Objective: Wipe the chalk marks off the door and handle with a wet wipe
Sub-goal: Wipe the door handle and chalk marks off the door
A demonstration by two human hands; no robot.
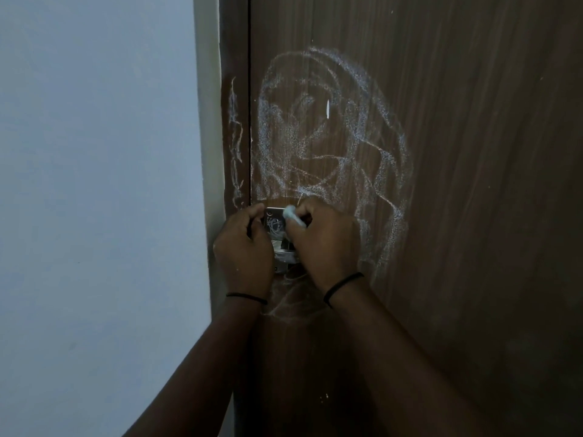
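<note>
Both hands were up at the lock plate (273, 227) on the left edge of the door (473, 216). The right hand (325, 244) was curled tight round a small pale wipe (290, 213), pinched at the fingertips and pressed to the top right of the plate. The left hand (244, 244) sat just beside it, knuckles toward the camera, fingers bent round the plate's left edge at the door's seam; what lay under those fingers could not be seen. Both forearms rose from the near bottom of the view, wrists close together, each with a thin black band (342, 287).

Chalk (331, 137) looped in wide white scribbles above and to the right of the hands, with more below the wrists. Thinner streaks ran down the frame (235, 137) at left. A small scrawl showed on the plate itself, between the two hands. The wall (94, 184) at far left was pale.
</note>
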